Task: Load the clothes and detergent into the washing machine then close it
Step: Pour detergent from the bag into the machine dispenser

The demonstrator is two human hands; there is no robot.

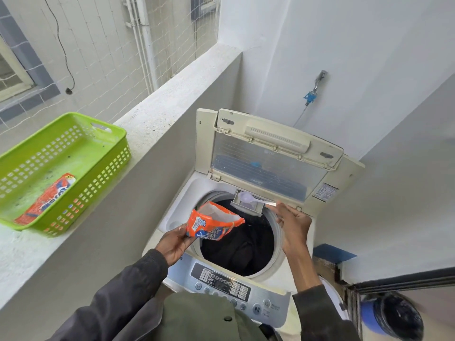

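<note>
A white top-loading washing machine [293,271] stands with its lid [268,153] folded up. Dark clothes [241,244] lie in the drum. My left hand [176,242] grips an opened orange detergent packet [211,225] over the drum's left rim. My right hand [291,223] pinches the handle of a clear plastic spoon [248,197]. The spoon's bowl hangs over the pulled-out detergent drawer [247,205] at the back of the drum opening.
A green plastic basket [49,146] sits on the concrete ledge [157,112] at the left, holding another orange detergent packet [48,200]. A tap [317,82] is on the wall behind the machine. A blue bucket [391,318] stands at the lower right.
</note>
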